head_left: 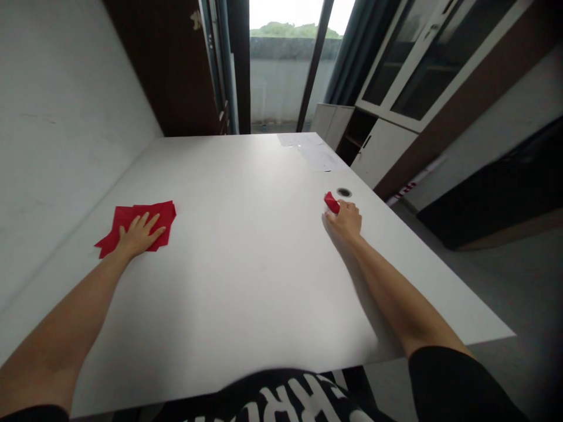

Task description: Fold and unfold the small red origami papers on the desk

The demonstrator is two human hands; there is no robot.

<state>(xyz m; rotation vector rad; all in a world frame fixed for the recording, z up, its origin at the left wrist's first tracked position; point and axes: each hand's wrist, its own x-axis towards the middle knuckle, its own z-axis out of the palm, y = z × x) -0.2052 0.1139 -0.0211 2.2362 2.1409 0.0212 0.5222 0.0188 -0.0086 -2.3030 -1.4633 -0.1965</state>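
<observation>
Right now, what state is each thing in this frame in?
left hand, lying flat on the red cloth, fingers spread
red cloth, spread out on the white desk
right hand, closed around the small red cloth
small red cloth, bunched
papers, lying flat
glass cabinet doors, shut

The left hand [138,235] hides the middle of a flat red cloth [163,215]. The right hand [345,221] covers most of a small bunched red cloth [331,202]. Any marks on the pale paper sheets [319,155] are too faint to read, and the white letters on the black shirt [281,398] run off the bottom edge.
</observation>
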